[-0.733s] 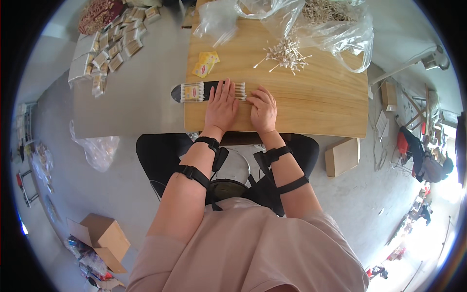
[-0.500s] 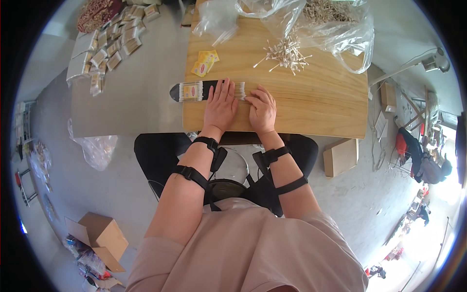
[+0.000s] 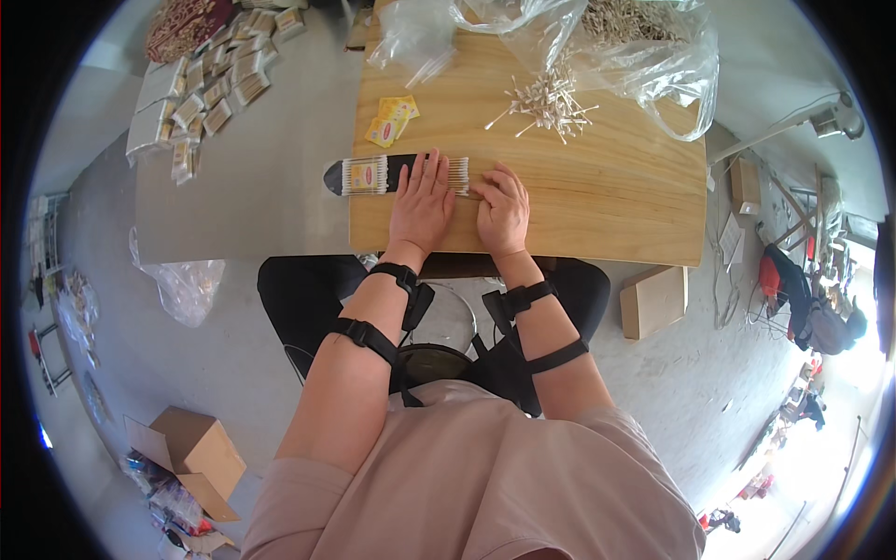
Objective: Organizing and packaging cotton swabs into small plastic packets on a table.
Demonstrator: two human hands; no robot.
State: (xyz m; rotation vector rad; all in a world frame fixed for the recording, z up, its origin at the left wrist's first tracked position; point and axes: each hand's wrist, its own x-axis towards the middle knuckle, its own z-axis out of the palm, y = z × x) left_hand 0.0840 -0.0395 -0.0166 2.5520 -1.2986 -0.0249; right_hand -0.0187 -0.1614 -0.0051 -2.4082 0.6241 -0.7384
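Observation:
A black strip with a rounded left end [image 3: 333,177] lies on the wooden table top. On its left part sits a row of cotton swabs with a yellow label card [image 3: 368,175]. My left hand [image 3: 423,196] rests flat over the strip, fingers stretched out and close together, covering its middle. Another row of cotton swabs [image 3: 458,175] shows just right of those fingers. At the right end of this row is my right hand [image 3: 503,207], its fingers bent in and the tips drawn together. What they pinch, if anything, is too small to make out.
Yellow cards [image 3: 393,121] lie beyond the strip. A heap of loose cotton swabs [image 3: 551,103] spills near a clear plastic bag [image 3: 644,70] holding more swabs. Several packed bundles [image 3: 219,89] cover the grey table at far left. An open carton [image 3: 201,457] stands on the floor.

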